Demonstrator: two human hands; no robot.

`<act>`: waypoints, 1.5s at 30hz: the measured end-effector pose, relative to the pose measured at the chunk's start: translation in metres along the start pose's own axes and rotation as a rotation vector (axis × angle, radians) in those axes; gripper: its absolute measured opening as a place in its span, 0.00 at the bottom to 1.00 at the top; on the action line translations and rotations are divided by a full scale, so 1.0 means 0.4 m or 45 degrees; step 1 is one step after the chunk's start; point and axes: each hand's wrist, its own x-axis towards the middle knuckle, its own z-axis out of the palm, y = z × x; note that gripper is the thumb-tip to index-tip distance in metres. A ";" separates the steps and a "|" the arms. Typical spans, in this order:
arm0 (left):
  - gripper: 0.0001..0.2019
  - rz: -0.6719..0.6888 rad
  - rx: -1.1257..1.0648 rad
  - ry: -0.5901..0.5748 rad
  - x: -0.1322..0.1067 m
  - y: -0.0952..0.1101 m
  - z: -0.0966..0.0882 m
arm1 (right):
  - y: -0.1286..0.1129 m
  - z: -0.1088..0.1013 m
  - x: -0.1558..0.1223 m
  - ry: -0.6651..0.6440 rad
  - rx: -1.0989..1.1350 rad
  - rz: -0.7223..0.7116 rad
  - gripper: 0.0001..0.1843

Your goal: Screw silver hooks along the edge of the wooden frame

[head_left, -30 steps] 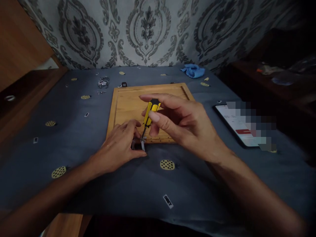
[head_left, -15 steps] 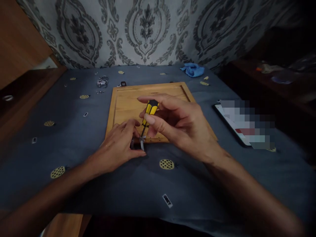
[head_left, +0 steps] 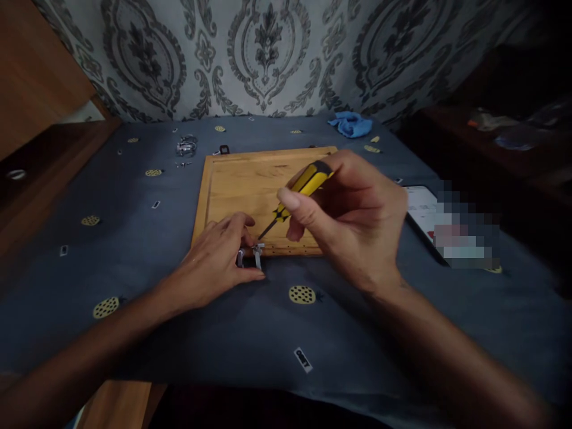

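Note:
A square wooden panel (head_left: pixel 250 190) with a raised rim and several small holes along its near edge lies before me. My left hand (head_left: pixel 218 247) is at its near left part, finger and thumb closed around a small shiny metal bracket (head_left: pixel 258 257) on the edge; its exact kind is unclear. In my right hand (head_left: pixel 353 220) is a yellow and black screwdriver (head_left: pixel 305 183), gripped by the handle. It slants down to the left, its tip just above the bracket; I cannot tell whether they touch.
A blue cloth (head_left: pixel 351 124) lies at the back right. On the right rests a phone (head_left: pixel 422 205), partly blurred. Small metal parts (head_left: pixel 186 145) lie back left, and a black piece (head_left: pixel 224 149) is behind the panel. The patterned tablecloth (head_left: pixel 179 351) covers the surface.
My right hand has shifted right, and the screwdriver has gone from nearly upright to a strong slant. My left hand stays at the bracket.

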 end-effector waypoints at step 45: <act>0.25 -0.003 -0.025 -0.011 0.000 -0.001 -0.002 | 0.004 0.011 0.032 -0.386 0.200 0.239 0.22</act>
